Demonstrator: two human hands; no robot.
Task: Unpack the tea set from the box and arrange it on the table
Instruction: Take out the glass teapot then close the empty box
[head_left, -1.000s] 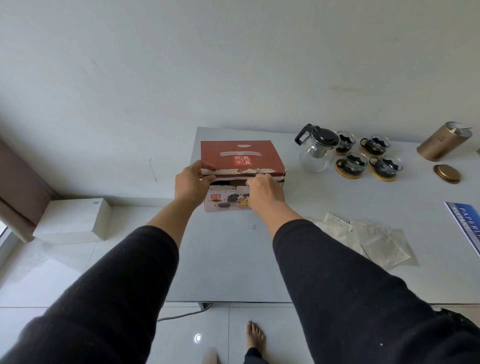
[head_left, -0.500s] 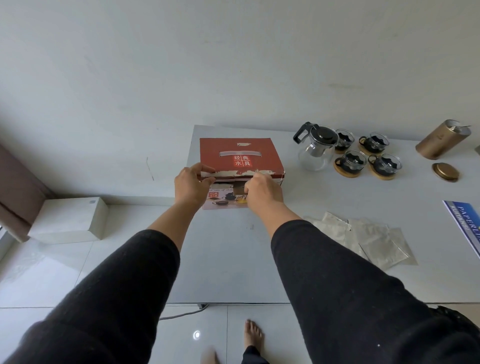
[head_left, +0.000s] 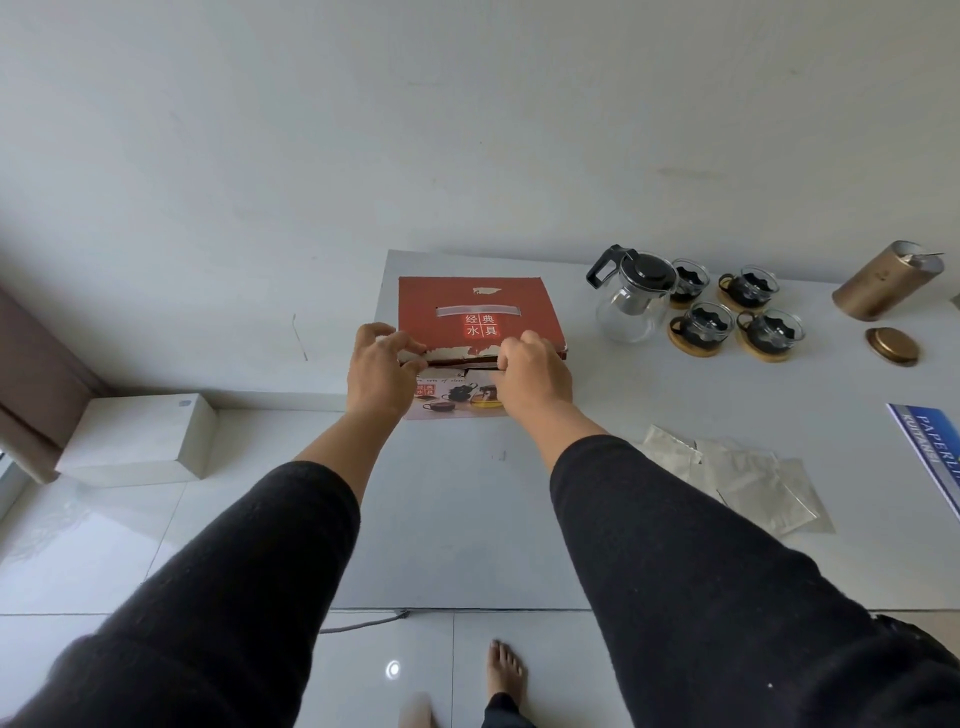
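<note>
Your left hand (head_left: 378, 366) and right hand (head_left: 530, 370) both pinch the near flap edge of the red rectangular cardboard box (head_left: 475, 317); its long axis runs across you; lift upward.

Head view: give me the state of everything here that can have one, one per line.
red box: on the table, lid flap nearly shut, front edge pinched
left hand: gripping the flap's front left edge
right hand: gripping the flap's front right edge
glass teapot: upright, black lid on, looks empty
four glass cups: upright on coasters, beside the teapot
gold canister: open
gold lid: off, lying flat on the table
</note>
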